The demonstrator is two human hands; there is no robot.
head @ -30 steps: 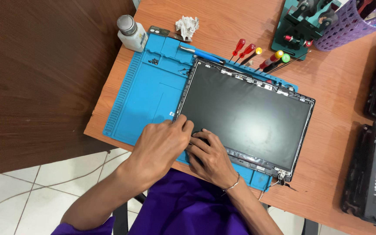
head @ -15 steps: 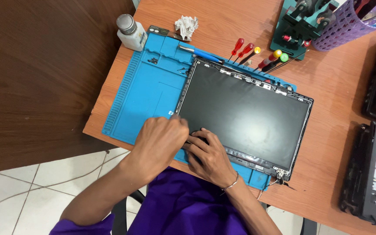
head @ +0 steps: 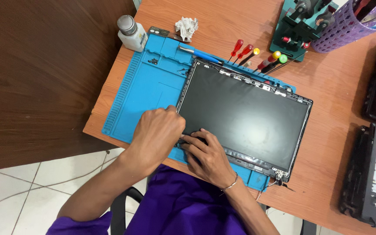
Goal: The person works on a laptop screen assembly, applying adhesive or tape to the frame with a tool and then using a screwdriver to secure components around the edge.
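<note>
Left hand, clenched, has slid toward 9 o'clock along the laptop screen panel's near corner; right hand stays pressing its bottom edge. Panel remains on blue mat; corner work continues.

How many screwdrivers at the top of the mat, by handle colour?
Red-handled screwdrivers: 2
Yellow-capped screwdriver: 1
Green-capped screwdriver: 1
A small yellow-tipped tool lies between them; its kind is unclear, so it is not counted.
Total: 4
</note>
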